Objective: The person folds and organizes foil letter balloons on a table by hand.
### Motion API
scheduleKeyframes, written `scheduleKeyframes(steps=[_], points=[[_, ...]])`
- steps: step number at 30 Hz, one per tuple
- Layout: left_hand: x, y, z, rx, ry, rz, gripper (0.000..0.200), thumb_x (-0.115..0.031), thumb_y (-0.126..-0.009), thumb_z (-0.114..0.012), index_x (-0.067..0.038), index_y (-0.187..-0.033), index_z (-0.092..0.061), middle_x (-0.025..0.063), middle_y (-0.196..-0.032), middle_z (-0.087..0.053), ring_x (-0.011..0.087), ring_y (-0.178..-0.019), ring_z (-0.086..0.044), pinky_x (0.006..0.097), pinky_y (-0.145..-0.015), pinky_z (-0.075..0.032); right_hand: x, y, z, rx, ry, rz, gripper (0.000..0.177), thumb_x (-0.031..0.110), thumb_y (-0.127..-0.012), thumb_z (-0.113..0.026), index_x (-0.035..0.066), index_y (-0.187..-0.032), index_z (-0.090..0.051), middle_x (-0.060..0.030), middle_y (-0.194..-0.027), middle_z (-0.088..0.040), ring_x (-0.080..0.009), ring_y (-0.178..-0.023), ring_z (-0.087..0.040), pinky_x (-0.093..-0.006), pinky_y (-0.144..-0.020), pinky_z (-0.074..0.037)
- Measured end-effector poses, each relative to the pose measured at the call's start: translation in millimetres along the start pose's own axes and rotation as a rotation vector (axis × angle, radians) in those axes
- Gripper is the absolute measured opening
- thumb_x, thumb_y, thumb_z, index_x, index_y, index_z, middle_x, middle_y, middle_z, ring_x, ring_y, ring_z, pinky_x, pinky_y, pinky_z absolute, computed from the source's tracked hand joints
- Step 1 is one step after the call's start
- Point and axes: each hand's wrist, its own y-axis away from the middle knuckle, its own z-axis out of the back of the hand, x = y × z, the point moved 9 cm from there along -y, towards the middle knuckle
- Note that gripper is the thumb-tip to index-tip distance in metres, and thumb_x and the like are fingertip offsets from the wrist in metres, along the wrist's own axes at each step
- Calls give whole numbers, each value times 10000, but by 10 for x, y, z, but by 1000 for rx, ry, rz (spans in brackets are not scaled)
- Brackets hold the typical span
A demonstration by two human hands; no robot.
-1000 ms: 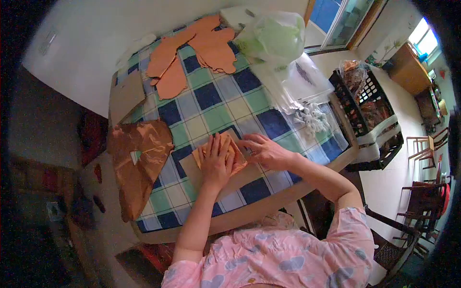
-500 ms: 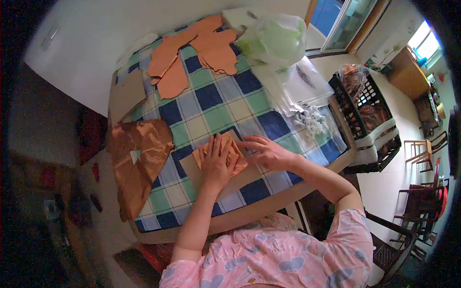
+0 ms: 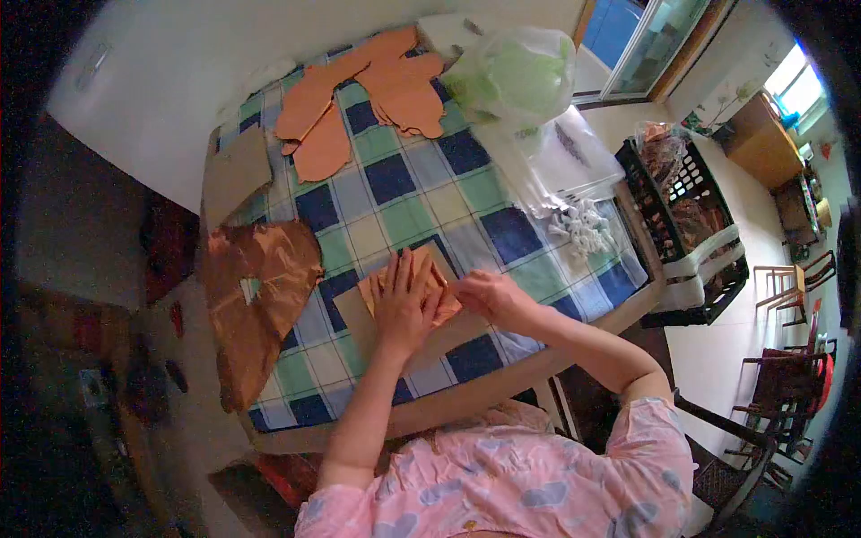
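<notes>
My left hand [image 3: 403, 300] lies flat with its fingers spread on a folded piece of shiny orange-copper material [image 3: 438, 307]. That piece rests on a flat brown sheet of cardboard [image 3: 356, 320] near the front of the bed. At the right edge of the folded piece, my right hand [image 3: 491, 298] has its fingers pinched together; what they hold, if anything, is too small to make out. A larger sheet of the copper material [image 3: 260, 300] with a hole in it hangs over the left edge of the checked cloth [image 3: 392, 180].
Flat orange cut pieces [image 3: 320, 153] lie at the back. Clear plastic bags [image 3: 565, 152], a green-filled bag [image 3: 526, 74] and white cords [image 3: 583, 226] are at the right. Beyond stands a black crate [image 3: 650, 193]. Another cardboard piece [image 3: 239, 176] lies at left.
My right hand has drawn its fingers together at the right edge of the folded piece. Before, they were spread. My left hand has stayed in place.
</notes>
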Motion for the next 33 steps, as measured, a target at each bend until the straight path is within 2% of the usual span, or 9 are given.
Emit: scheduleKeyframes(steps=[1,4,7,13,16,22,25,28,33], points=[[-3,1,5,0,-7,-8,498,-358,-903,-477,-170,-1360,-412,135,-1441,-323,335,-1337,-278,576,-1064,-146,-113,5,-18,-39,-117,-177,178,144,-762,-597,66,-913,-653,-162,-950,-638,-332,-889,-605,-390,-739,-481],[-11,-3,22,8,11,-8,496,-354,-910,-463,-172,-1367,-401,137,-1443,-319,341,-1337,-276,577,-1064,-144,-89,-70,70,-170,-61,-258,145,142,-774,-580,31,-828,-656,-189,-765,-634,-367,-710,-619,-404,-624,-490],[-12,2,39,18,29,-1,489,-349,-914,-456,-178,-1368,-399,138,-1445,-313,345,-1337,-275,581,-1062,-145,-227,-149,-68,-100,37,-303,160,156,-756,-583,15,-734,-655,-189,-721,-633,-360,-688,-628,-401,-614,-499],[-17,-12,93,30,41,10,465,-340,-908,-466,-182,-1344,-432,140,-1441,-319,348,-1338,-275,588,-1059,-148,-390,-195,-229,118,-215,-491,223,229,-790,-588,33,-729,-675,-122,-633,-647,-204,-544,-639,-373,-556,-518],[9,-20,29,31,28,11,456,-348,-899,-480,-176,-1322,-460,138,-1437,-327,344,-1337,-277,587,-1060,-151,-556,-216,-371,152,-274,-519,239,249,-797,-602,31,-734,-673,-88,-596,-640,-158,-509,-621,-362,-529,-521],[-14,-24,55,6,-7,5,475,-377,-873,-529,-173,-1300,-486,134,-1427,-344,334,-1337,-283,585,-1057,-169,-477,-297,-356,169,-123,-403,206,206,-804,-623,19,-731,-664,-84,-620,-653,-166,-518,-628,-334,-510,-529],[-16,-22,59,4,-9,3,490,-386,-865,-543,-174,-1302,-484,133,-1427,-343,332,-1338,-279,585,-1055,-176,-286,-215,-258,184,-304,-570,132,79,-796,-626,-35,-848,-587,-92,-663,-616,-145,-568,-622,-295,-492,-496],[-34,-28,75,1,-17,2,496,-395,-864,-545,-173,-1303,-483,133,-1429,-338,333,-1337,-276,586,-1055,-174,-282,-151,-277,132,-430,-477,109,68,-820,-615,-25,-868,-586,-87,-701,-624,-150,-573,-628,-282,-494,-502],[-28,-27,56,11,-23,3,509,-418,-865,-538,-173,-1307,-479,133,-1434,-331,334,-1338,-272,584,-1059,-162,-385,-83,-287,29,-514,-528,135,99,-858,-575,0,-798,-645,-69,-661,-649,-144,-548,-630,-305,-486,-515]])
